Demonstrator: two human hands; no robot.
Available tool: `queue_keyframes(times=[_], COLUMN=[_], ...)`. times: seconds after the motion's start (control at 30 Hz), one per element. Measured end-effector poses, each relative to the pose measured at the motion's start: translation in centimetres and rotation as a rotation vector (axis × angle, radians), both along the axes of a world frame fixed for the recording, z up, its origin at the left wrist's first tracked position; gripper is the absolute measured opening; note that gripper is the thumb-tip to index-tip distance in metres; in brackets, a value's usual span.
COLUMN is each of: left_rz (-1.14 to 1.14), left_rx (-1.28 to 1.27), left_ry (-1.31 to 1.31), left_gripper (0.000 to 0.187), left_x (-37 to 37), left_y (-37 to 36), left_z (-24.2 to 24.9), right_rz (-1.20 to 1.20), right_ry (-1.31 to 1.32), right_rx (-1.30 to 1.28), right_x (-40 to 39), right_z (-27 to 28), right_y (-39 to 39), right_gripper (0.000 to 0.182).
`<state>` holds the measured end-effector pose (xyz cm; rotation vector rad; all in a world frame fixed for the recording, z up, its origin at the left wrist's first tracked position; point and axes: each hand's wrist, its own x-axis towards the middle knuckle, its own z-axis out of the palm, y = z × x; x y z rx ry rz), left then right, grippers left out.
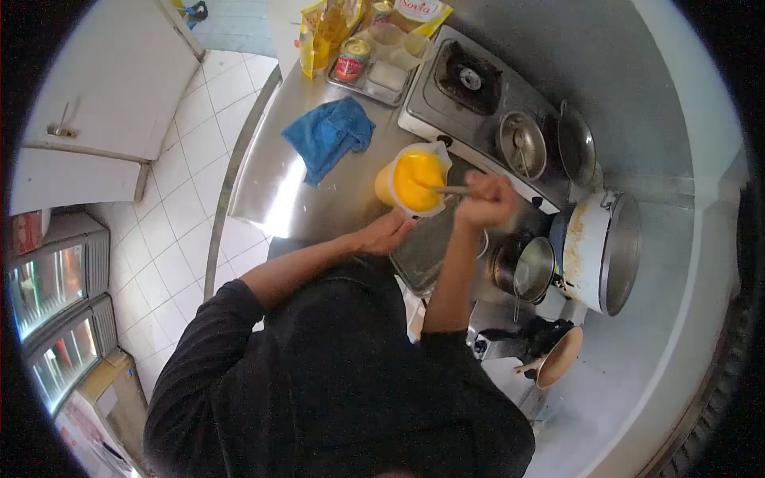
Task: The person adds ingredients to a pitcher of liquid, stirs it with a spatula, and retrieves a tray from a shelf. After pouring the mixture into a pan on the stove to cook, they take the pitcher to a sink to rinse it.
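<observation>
A white pitcher (384,185) with bright yellow liquid (417,177) stands on the steel counter (267,187). My left hand (386,233) is at the pitcher's lower edge, with its fingers closed on what looks like the handle. Right of the pitcher, my right hand (488,199) is wrapped round the handle of a utensil (453,190), whose far end reaches into the yellow liquid. The hand is slightly blurred. A crumpled blue cloth (328,137) lies on the counter to the upper left of the pitcher.
A gas stove (422,99) holds a steel pan (522,143). A tray (388,94) with a red can (351,62) and containers stands at the top. A dark tray (426,263) lies near my body. Pots, including a large one (586,251), stand at the right.
</observation>
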<state>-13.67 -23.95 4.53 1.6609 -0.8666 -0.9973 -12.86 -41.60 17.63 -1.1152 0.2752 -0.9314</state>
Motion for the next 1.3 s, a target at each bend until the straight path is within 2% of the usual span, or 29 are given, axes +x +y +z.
queue_keyframes(times=[0.1, 0.23, 0.27, 0.37, 0.4, 0.5, 0.53, 0.6, 0.67, 0.73, 0.83, 0.9, 0.97, 1.03, 1.13, 1.23, 1.3], left_rz=[0.036, 0.036, 0.03, 0.043, 0.038, 0.175, 0.245, 0.148, 0.015, -0.109, 0.08, 0.204, 0.21, 0.149, 0.147, -0.077, -0.027], left_rx=[-0.042, -0.106, -0.098, -0.08, -0.082, -0.231, -0.295, -0.187, -0.056, 0.093, -0.077, -0.225, -0.263, -0.193, -0.223, -0.045, -0.133], left_ry=[-0.019, -0.112, -0.076, -0.034, -0.027, -0.091, -0.102, -0.081, -0.037, 0.01, 0.006, -0.097, -0.116, -0.068, -0.052, 0.042, -0.045], left_gripper=[0.044, 0.044, 0.045, 0.045, 0.044, 0.035, 0.037, 0.037, 0.043, 0.043, 0.041, 0.037, 0.039, 0.038, 0.037, 0.038, 0.038], left_x=[0.5, -0.1, -0.5, 0.6, 0.5, 0.6, -0.6, 0.0, 0.1, 1.4, -0.1, -0.8, -0.9, 0.2, 0.1, 1.2, 0.7], left_y=[-0.3, -1.1, -1.0, -0.6, -0.7, -1.3, -1.2, -1.1, -0.6, -0.3, -0.8, -1.7, -1.3, -0.4, -0.4, 0.0, -0.3], left_z=[-0.4, -4.3, -3.4, -2.3, -3.5, -3.0, -2.6, -2.8, -1.6, 0.0, -2.4, -4.8, -3.4, -1.0, -0.9, -1.0, -2.6], right_rz=[-0.33, -0.145, -0.039, -0.145, -0.318, -0.041, -0.037, -0.373, -0.419, -0.133, 0.117, 0.003, 0.037, 0.265, 0.469, 0.526, 0.509], right_ry=[0.105, 0.158, -0.019, -0.076, 0.237, -0.025, -0.025, 0.221, 0.265, 0.081, -0.247, 0.184, 0.345, 0.218, 0.163, 0.117, 0.227], right_rx=[0.014, -0.171, -0.041, -0.028, -0.13, -0.045, -0.096, -0.315, -0.334, -0.163, 0.111, -0.005, -0.114, -0.227, -0.31, -0.29, -0.468], right_x=[1.0, 0.5, 0.1, 0.6, 1.2, 1.0, 0.4, 1.6, 1.2, 1.0, -0.5, 0.4, 0.6, 0.3, -1.1, -0.6, 0.4], right_z=[-4.2, -4.1, -1.3, -3.7, -7.7, -5.2, -0.9, -2.3, -4.9, -7.5, -1.9, -7.0, -7.4, -5.6, -5.3, -5.4, -4.6], right_y=[3.0, 2.5, 1.9, 2.6, 3.0, 2.0, 2.9, 4.4, 4.3, 2.1, 1.2, 1.0, 2.7, 4.2, 4.6, 5.3, 5.5], right_gripper=[0.032, 0.035, 0.035, 0.035, 0.035, 0.036, 0.035, 0.035, 0.036, 0.037, 0.037, 0.038, 0.04, 0.044, 0.044, 0.038, 0.037])
